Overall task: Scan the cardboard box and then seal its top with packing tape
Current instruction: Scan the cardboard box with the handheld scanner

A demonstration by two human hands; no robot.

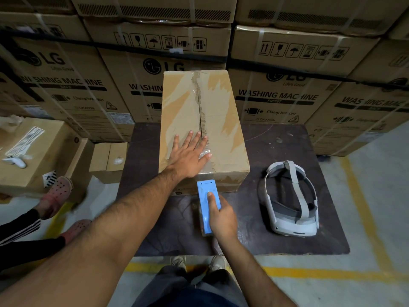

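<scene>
A brown cardboard box [223,120] stands on a dark table [287,229], its long side running away from me. Torn paper marks and a rough centre seam show on its closed top flaps. My left hand [190,156] lies flat on the near part of the top, fingers spread over the seam and a patch of clear tape. My right hand [221,216] grips a blue tape dispenser [207,209], thumb on top. The dispenser's front end touches the box's near face just below the top edge.
A white headset [292,200] lies on the table to the right of the box. Stacked washing-machine cartons [276,94] form a wall behind. Smaller boxes [44,151] stand at the left, next to another person's feet in pink clogs [57,191]. Yellow floor lines [309,272] run below.
</scene>
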